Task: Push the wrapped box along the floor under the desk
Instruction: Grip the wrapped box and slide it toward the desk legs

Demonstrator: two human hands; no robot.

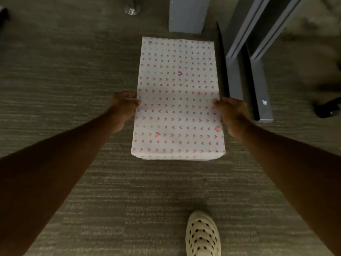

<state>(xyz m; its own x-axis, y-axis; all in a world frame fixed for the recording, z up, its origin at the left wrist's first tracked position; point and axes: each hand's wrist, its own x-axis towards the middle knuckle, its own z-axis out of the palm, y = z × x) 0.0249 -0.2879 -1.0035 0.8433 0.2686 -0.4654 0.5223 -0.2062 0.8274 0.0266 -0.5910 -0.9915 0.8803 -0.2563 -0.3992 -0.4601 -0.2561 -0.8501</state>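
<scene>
Scanning leftward first, I see open grey carpet [55,71]. My left hand [122,109] clamps the left edge of the wrapped box [178,100], which lies flat on the carpet; its white paper shows pink hearts, no readable writing. My right hand [233,115] grips the right edge. Grey desk legs [258,85] stand just beside it; a cream clog [203,235] sits nearer me.

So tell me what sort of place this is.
Probably an office: grey low-pile carpet, grey metal desk legs beside the wrapped box, and what may be a chair caster.
</scene>
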